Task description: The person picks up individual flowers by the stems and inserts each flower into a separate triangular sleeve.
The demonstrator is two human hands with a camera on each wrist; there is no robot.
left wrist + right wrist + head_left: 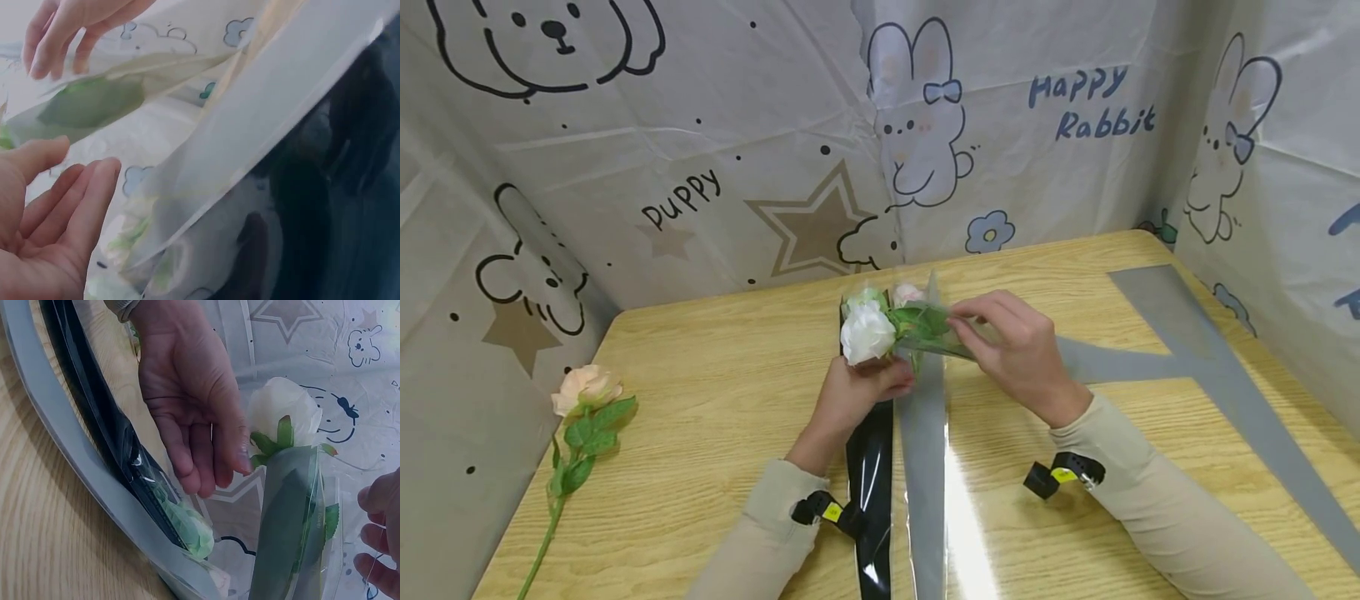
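A white rose [867, 332] with green leaves [920, 321] stands at the mouth of a clear flower sleeve with a grey strip [284, 519]. My right hand [1015, 346] pinches the edge of this sleeve with thumb and fingertips, beside the leaves. Just below the white bloom is my left hand [861, 392]; its thumb and fingers [94, 212] are apart with nothing between them. Under the left hand lie a black sleeve [871, 467] with a pale green rose [190, 531] and a grey-striped sleeve [925, 467] with a pale pink rose [908, 293].
A peach rose [587, 390] with a long leafy stem lies at the table's left side. Long grey strips [1240, 387] spread over the right side of the wooden table [722, 392]. A printed cloth [700, 100] encloses the back and sides.
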